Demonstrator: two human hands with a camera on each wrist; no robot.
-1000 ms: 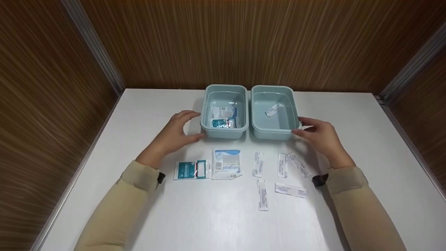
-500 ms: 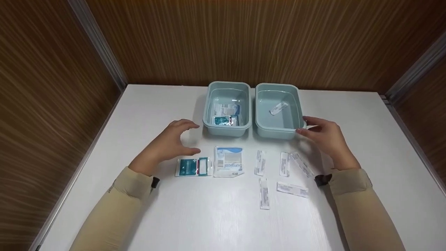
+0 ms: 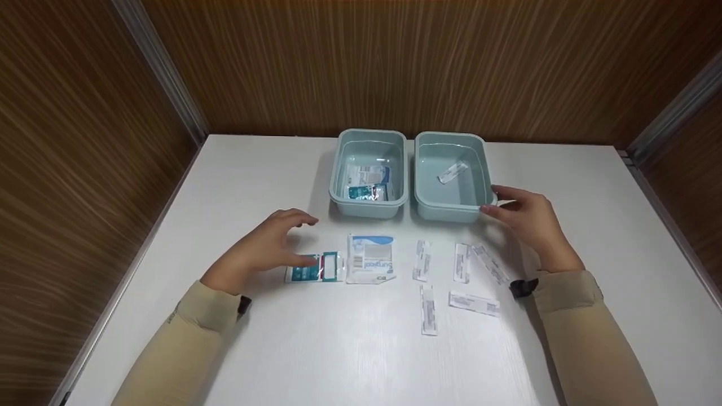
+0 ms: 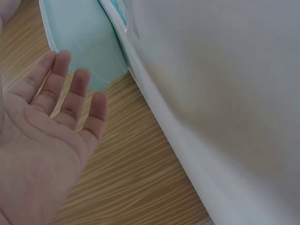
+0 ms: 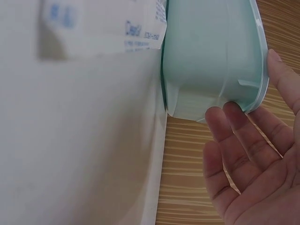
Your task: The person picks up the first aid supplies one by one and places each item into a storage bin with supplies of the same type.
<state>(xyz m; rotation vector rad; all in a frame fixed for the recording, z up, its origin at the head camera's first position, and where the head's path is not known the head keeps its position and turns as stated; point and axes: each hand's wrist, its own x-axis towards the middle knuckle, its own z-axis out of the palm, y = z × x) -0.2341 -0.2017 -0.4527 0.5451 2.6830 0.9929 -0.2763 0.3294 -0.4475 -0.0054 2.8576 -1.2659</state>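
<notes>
My left hand (image 3: 254, 245) hovers over a teal-and-white packet (image 3: 330, 266) on the table, fingers spread and slightly bent, thumb overlapping the packet's left part. Its palm and fingers show bare in the left wrist view. My right hand (image 3: 525, 219) holds the near right corner of the right light-blue plastic bin (image 3: 449, 214), thumb at the front and fingers along the side. In the right wrist view, fingertips (image 5: 218, 115) meet the bin's wall. One small white strip packet (image 3: 453, 172) lies inside this bin. Beside the teal packet lies a white-and-blue dressing packet (image 3: 371, 265) printed "Surgical".
The left light-blue bin (image 3: 369, 210) stands close beside the right one, holding a dressing packet (image 3: 361, 173) and a teal packet (image 3: 366, 192). Several white strip packets (image 3: 428, 311) lie before the right bin. A wood-grain panel (image 3: 383, 67) rises behind the white table (image 3: 361, 361).
My left hand has drawn away from the left bin, toward me and leftward, down over the teal packet. The right hand keeps its place on the right bin. The camera view shifted slightly.
</notes>
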